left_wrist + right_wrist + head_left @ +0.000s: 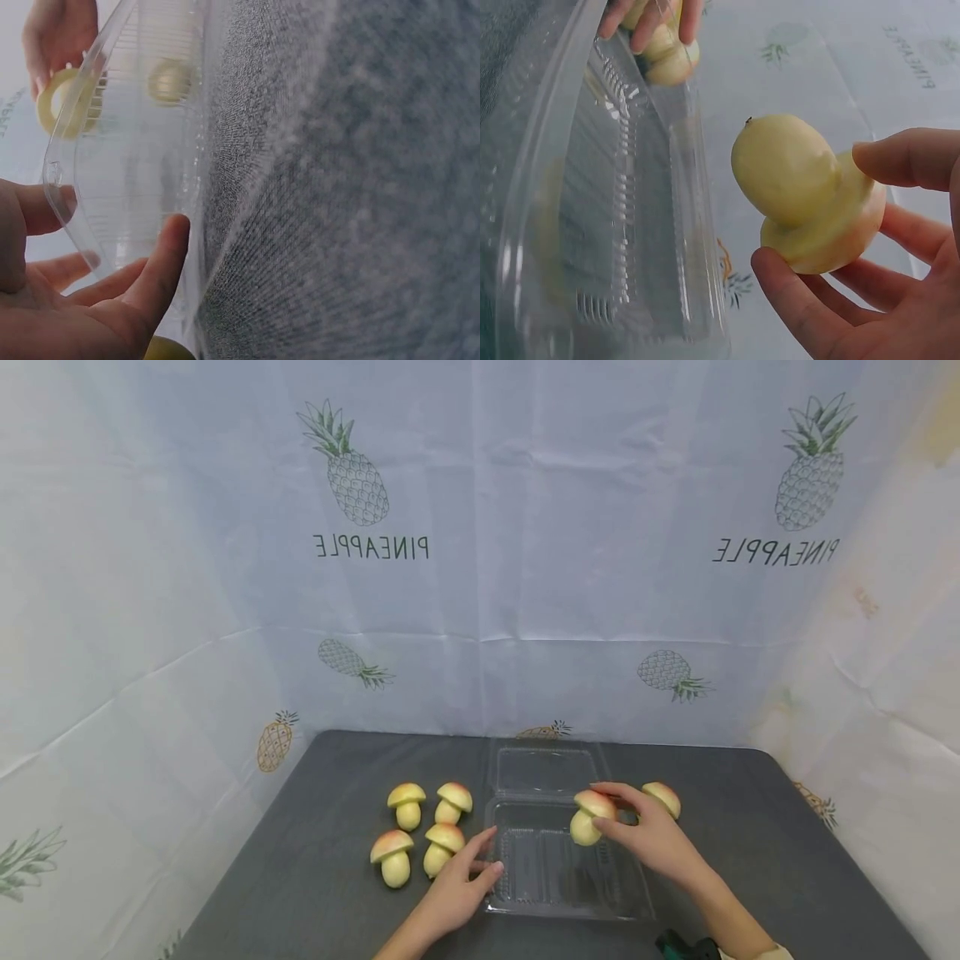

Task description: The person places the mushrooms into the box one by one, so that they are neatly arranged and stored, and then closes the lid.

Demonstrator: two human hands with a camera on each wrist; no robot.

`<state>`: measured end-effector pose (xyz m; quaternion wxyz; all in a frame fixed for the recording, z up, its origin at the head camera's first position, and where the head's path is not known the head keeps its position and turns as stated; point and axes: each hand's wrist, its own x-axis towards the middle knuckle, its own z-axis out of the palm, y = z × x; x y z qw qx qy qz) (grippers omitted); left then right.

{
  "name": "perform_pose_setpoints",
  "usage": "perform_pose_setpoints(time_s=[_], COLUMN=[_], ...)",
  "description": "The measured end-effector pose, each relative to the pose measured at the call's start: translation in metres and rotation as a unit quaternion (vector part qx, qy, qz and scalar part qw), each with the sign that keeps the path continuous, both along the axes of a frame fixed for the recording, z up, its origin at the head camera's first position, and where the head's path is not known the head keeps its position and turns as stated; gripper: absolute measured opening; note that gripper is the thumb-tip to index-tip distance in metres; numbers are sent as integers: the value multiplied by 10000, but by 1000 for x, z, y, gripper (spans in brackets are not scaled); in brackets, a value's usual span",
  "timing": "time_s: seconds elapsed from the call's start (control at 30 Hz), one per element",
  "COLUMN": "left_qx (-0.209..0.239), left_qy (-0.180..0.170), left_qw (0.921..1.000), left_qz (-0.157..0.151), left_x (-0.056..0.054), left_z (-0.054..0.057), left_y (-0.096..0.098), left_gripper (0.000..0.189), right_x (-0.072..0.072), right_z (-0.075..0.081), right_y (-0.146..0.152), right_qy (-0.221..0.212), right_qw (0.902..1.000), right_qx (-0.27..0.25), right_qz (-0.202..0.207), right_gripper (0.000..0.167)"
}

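In the head view my right hand holds a mushroom-shaped bun over the right side of a clear plastic clamshell box. The right wrist view shows the bun pinched by its reddish-yellow cap between thumb and fingers, its pale stem pointing away from the palm. My left hand is at the box's left edge, fingers spread and loosely bent. In the left wrist view those fingers lie along the clear wall; whether they press on it is hard to tell. The box lid lies back, away from me.
Several mushroom-shaped buns stand left of the box on the dark table. Another bun sits to the right, partly behind my right hand. A pineapple-print curtain hangs around the table. Something dark green shows near the right wrist.
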<state>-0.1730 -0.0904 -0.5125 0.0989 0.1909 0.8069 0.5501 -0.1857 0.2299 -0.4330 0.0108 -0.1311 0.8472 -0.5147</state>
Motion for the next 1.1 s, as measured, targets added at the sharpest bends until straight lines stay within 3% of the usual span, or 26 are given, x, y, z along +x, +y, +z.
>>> perform_pose_setpoints(time_s=[0.43,0.9,1.1], left_qx=[-90,-200,-214], left_qy=[-31,-108,-192], left_qw=[9999,9997,9995], left_qz=[68,40,86], left_x=[0,-2,-1], left_z=[2,3,6], left_y=[1,0,1], left_gripper=[57,57,58], right_x=[-10,-18,-23], right_z=[-10,-30,-39], right_y=[-31,-64,-78], right_qy=[-16,387,352], right_qw=[9993,9973,9976], right_qx=[-58,241,432], right_qz=[356,573,412], right_gripper=[50,47,48])
